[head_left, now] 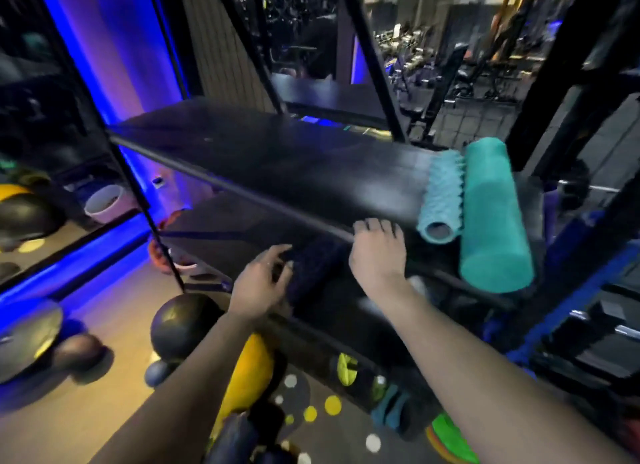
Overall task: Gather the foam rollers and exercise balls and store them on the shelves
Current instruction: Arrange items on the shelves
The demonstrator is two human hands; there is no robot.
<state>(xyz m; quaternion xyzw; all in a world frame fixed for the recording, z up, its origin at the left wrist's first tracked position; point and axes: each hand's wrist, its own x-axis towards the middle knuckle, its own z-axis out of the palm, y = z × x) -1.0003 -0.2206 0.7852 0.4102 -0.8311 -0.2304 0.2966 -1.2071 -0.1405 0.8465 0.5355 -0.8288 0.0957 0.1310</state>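
1. Left hand (261, 283): we see the fingers curled around the near-left side of a dark roller (313, 267), with the thumb toward the far side. This hand grasps the roller.

2. Right hand (377, 255): we see the fingers extended almost straight, palm down and not clenched. Their tips reach the front edge of the upper shelf (277, 158). The hand lies just right of the dark roller. Motion blur hides the contact, so we cannot tell whether the palm touches it.

3. Dark roller: it is textured, dark blue to black, and sits between the two hands just below the front edge of the upper shelf. It is tilted, with one end nearer and to the left.

4. Upper shelf, right end: we find two rollers lying side by side and touching.
   - The ridged light-blue roller (443, 196) is on the left, with its hollow end facing us.
   - The smooth teal roller (491, 217) is on the right. It is thicker, and its near end overhangs the shelf edge.

5. Floor, near left: a large black ball (183, 328) rests against the shelf frame. A small blue ball (156, 373) lies just beside it, and a yellow ball (249, 377) shows under the left forearm.

6. Far left: a mirror (52, 134) edged in blue light reflects more balls.
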